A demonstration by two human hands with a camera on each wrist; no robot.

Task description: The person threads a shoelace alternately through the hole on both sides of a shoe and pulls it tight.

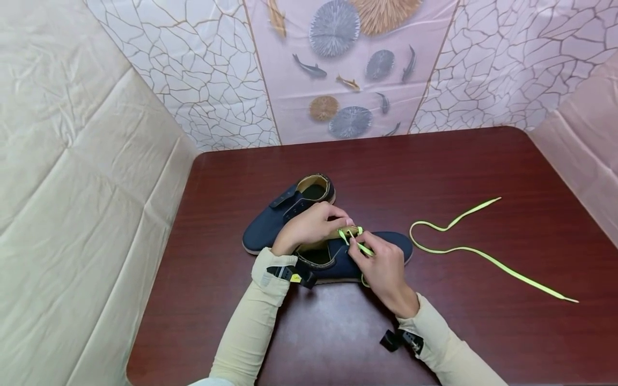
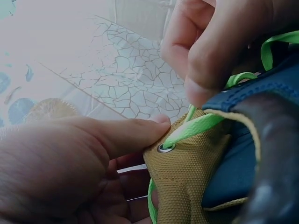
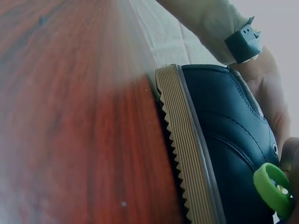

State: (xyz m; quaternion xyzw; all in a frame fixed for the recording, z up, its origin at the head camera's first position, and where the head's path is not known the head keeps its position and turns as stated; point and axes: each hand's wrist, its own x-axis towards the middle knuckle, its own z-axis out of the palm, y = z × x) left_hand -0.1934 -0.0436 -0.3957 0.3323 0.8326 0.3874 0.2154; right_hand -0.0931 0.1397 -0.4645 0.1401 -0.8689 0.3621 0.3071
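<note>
My left hand (image 1: 311, 225) pinches the turned-out eyelet flap of a navy blue shoe (image 1: 345, 268) that lies toe to the right. In the left wrist view the thumb presses on the flap's tan lining (image 2: 187, 161), beside a metal eyelet with a lime-green shoelace (image 2: 198, 127) through it. Fingers of that hand lie behind the flap. Close by, my right hand (image 1: 388, 265) pinches the same lace between thumb and fingertips, over the shoe's opening. A loop of green lace (image 3: 271, 186) hangs at the shoe's side in the right wrist view.
A second navy shoe (image 1: 267, 228), with no lace in its eyelets, stands behind my left hand, toe to the left. Another lime-green shoelace (image 1: 475, 249) lies curved on the dark red-brown table (image 1: 217, 321) to the right. Patterned cloth (image 1: 217, 69) hangs behind the table.
</note>
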